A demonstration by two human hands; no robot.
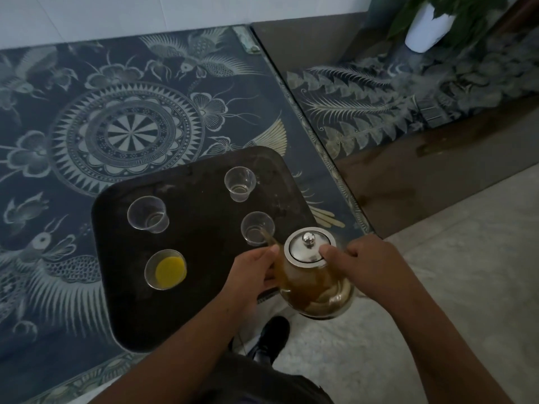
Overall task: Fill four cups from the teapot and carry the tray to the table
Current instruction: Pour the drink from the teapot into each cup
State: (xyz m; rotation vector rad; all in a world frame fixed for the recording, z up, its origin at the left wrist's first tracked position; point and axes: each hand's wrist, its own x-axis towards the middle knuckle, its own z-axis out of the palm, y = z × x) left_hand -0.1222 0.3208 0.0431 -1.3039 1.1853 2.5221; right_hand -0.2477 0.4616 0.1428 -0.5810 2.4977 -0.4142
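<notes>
A dark tray (204,301) lies on a patterned blue surface and carries several clear cups. The near-left cup (165,269) holds yellow liquid. The left cup (148,214) and the far cup (240,184) look almost empty. A glass teapot (313,284) with amber tea and a steel lid is tilted, its spout over the right cup (256,228). My left hand (256,272) grips the teapot's side near the spout. My right hand (364,263) holds its other side, thumb pressing the lid.
The patterned blue surface (87,126) ends at a raised edge on the right. Beyond it lies a second patterned surface with a white pot and green plant (428,24). Pale floor (437,287) and my dark shoe (271,336) show below the teapot.
</notes>
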